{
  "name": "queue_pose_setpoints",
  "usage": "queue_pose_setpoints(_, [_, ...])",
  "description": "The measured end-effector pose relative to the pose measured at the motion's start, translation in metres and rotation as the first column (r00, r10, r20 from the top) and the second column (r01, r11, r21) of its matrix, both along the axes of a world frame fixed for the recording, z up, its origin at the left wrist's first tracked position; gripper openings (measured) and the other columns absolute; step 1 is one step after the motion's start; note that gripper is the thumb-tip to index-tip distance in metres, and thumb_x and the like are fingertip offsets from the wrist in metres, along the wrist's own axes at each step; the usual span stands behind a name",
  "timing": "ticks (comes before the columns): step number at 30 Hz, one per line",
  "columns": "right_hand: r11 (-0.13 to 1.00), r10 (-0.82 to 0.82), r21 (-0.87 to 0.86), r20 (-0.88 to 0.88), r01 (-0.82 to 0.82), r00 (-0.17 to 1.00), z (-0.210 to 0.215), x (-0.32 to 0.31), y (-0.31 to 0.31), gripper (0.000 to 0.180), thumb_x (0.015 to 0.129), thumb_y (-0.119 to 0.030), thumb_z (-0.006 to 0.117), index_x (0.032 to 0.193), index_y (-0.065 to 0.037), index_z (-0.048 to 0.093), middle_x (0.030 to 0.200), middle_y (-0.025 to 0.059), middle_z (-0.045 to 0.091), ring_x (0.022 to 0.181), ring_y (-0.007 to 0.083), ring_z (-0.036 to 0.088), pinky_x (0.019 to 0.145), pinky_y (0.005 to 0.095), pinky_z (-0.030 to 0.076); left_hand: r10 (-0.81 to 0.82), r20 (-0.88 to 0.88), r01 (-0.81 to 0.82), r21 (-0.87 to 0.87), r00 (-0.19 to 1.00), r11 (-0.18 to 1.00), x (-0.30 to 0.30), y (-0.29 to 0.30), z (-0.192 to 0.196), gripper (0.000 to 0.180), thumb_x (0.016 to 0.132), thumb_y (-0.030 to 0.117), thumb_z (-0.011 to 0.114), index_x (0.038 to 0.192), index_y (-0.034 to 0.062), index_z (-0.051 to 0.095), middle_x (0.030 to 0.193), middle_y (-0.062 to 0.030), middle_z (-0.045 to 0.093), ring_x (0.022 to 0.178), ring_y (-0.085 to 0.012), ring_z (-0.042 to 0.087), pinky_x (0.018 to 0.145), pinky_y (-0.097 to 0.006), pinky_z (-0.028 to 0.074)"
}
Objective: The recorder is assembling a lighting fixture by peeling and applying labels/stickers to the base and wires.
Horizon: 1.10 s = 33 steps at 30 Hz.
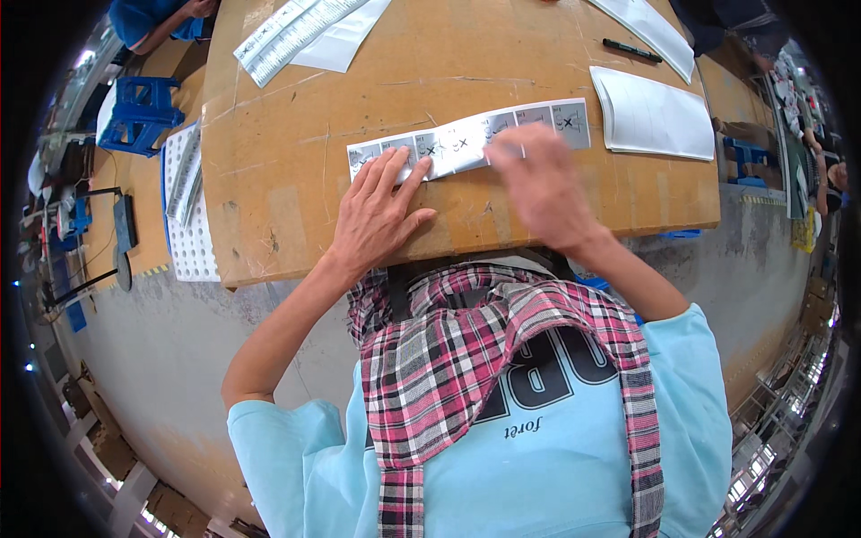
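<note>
A long strip of silvery labels [462, 148] lies across the cardboard-topped table [305, 215] in front of me, with dark print and black cross marks along it. My left hand [375, 213] rests flat on its left part, fingers stretched out over the labels and thumb spread to the side. Over the strip's right half is my right hand [549, 193], smeared by motion. Its fingers look bent toward the strip, but whether they hold anything cannot be made out.
A white paper stack [655, 117] and a black marker [632, 50] lie to the right. More label strips [300, 34] sit at the far left over a white sheet [348, 43]. Beyond the left edge are a perforated white board [191, 247] and blue stools [139, 115]. Other people are seated nearby.
</note>
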State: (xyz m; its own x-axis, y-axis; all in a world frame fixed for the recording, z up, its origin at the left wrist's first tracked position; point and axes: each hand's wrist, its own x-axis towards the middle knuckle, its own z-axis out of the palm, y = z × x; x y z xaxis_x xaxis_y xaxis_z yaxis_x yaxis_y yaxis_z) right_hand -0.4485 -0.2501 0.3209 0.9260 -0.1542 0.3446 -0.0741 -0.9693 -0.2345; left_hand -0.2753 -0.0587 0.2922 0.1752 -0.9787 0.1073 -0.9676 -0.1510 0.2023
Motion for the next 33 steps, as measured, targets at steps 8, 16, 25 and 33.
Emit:
queue_pose_setpoints(8, [0.973, 0.229, 0.011, -0.153, -0.230, 0.961, -0.027, 0.015, 0.017, 0.053, 0.079, -0.027, 0.065, 0.127, -0.011, 0.051, 0.124, 0.0045, 0.047, 0.124, 0.0256, 0.036, 0.109, 0.0479, 0.022, -0.004, -0.004, 0.004, -0.034, 1.000, 0.999, 0.003, -0.006, -0.004, 0.060, 0.086, 0.048, 0.054, 0.137, 0.0186, 0.045, 0.135, -0.0112, 0.042, 0.127, -0.0294, 0.040, 0.106, -0.042, 0.033])
queue_pose_setpoints(16, [0.980, 0.200, 0.028, -0.236, -0.199, 0.951, -0.032, 0.011, 0.017, 0.064, 0.080, -0.037, 0.064, 0.137, -0.015, 0.044, 0.132, 0.0007, 0.043, 0.126, 0.0224, 0.034, 0.112, 0.0474, 0.017, 0.006, -0.007, -0.006, -0.038, 1.000, 0.999, 0.003, -0.003, -0.003, 0.060, 0.085, 0.049, 0.055, 0.137, 0.0198, 0.046, 0.135, -0.0106, 0.042, 0.127, -0.0293, 0.040, 0.106, -0.041, 0.033])
queue_pose_setpoints(25, [0.980, 0.182, -0.030, -0.255, -0.196, 0.950, -0.018, -0.002, -0.004, 0.059, 0.080, -0.034, 0.064, 0.134, -0.016, 0.048, 0.136, 0.0003, 0.044, 0.127, 0.0224, 0.035, 0.111, 0.0436, 0.022, -0.008, 0.008, 0.008, -0.023, 1.000, 1.000, 0.007, -0.004, 0.000, 0.061, 0.084, 0.050, 0.055, 0.138, 0.0221, 0.045, 0.135, -0.0098, 0.042, 0.129, -0.0291, 0.038, 0.108, -0.042, 0.032])
queue_pose_setpoints(33, [0.982, 0.183, -0.002, -0.275, -0.191, 0.944, -0.019, -0.017, -0.023, 0.055, 0.081, -0.031, 0.063, 0.132, -0.015, 0.050, 0.138, 0.0015, 0.043, 0.129, 0.0226, 0.037, 0.111, 0.0433, 0.025, -0.054, 0.048, 0.053, 0.014, 0.997, 0.998, 0.011, -0.008, 0.010, 0.061, 0.085, 0.048, 0.056, 0.135, 0.0147, 0.046, 0.129, -0.0111, 0.045, 0.125, -0.0277, 0.041, 0.108, -0.045, 0.029])
